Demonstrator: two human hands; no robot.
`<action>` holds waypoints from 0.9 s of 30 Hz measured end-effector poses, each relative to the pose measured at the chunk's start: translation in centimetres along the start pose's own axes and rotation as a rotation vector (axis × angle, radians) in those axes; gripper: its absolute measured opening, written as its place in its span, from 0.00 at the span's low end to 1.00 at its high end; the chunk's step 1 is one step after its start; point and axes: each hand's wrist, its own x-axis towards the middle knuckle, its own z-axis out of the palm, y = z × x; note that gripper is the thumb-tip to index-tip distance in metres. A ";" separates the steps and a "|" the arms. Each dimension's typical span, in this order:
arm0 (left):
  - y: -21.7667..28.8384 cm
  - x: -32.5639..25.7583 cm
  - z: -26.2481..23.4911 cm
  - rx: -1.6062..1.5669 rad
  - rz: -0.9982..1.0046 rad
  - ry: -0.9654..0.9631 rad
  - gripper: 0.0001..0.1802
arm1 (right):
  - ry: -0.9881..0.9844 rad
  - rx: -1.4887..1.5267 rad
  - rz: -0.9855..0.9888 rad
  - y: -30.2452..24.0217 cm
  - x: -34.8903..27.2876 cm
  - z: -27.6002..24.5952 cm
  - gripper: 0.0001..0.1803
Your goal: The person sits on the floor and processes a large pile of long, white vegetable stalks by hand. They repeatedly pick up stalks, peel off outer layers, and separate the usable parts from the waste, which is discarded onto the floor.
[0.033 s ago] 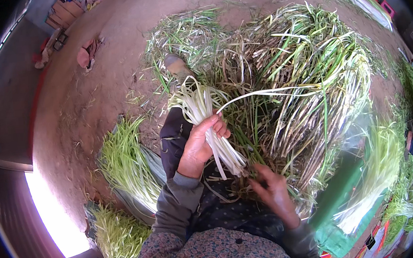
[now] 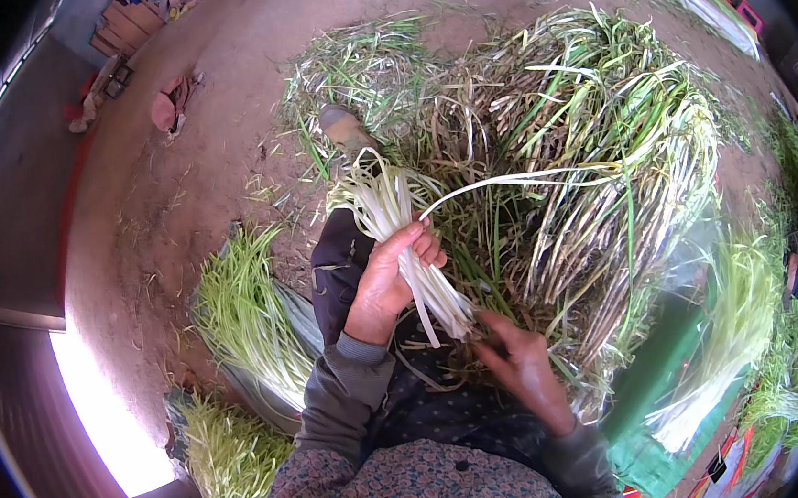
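My left hand (image 2: pixel 383 277) is wrapped round the middle of a bundle of white leafy stalks (image 2: pixel 447 302), which look like blanched garlic chives. The looped, pale yellow-green leaf ends spread out above the fist, and one long leaf trails off to the right. Dark, frayed root ends point down toward my right hand (image 2: pixel 523 371). Its thumb and forefinger pinch at those roots from the right; exactly what lies between the fingertips is hard to see. The bundle is held slanting above my lap.
A big heap of uncut stalks (image 2: pixel 592 154) lies ahead and right, beside loose leaf litter (image 2: pixel 353 71). Pale green bunches (image 2: pixel 243 322) rest at left, another (image 2: pixel 223 468) below them. At right, a bunch (image 2: pixel 716 353) lies on green plastic (image 2: pixel 655 464). My shoe (image 2: pixel 344 125) touches the litter.
My right hand has shifted slightly left and up, closing in on the root ends. My left hand and the bundle stay almost where they were.
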 end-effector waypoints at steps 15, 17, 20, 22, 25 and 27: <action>0.3 0.1 -0.5 -0.075 0.007 -0.026 0.07 | -0.128 0.550 0.291 0.5 -4.8 -2.5 0.04; -0.1 -0.1 -0.5 -0.092 0.009 -0.020 0.08 | -0.010 0.338 0.146 0.4 -2.8 -1.7 0.05; -0.4 -0.2 -0.2 -0.091 0.010 -0.021 0.09 | 0.076 0.152 0.015 -1.6 0.1 -1.0 0.08; -0.5 -0.3 -0.1 -0.105 0.013 -0.029 0.09 | 0.085 -0.001 -0.088 -1.6 1.1 -0.6 0.11; -0.7 -0.4 -0.2 -0.118 0.016 -0.040 0.08 | 0.029 -0.125 -0.096 -0.7 1.8 -0.1 0.11; -0.7 -0.4 -0.1 -0.114 0.009 -0.042 0.07 | 0.028 0.068 -0.038 -0.1 1.9 0.1 0.08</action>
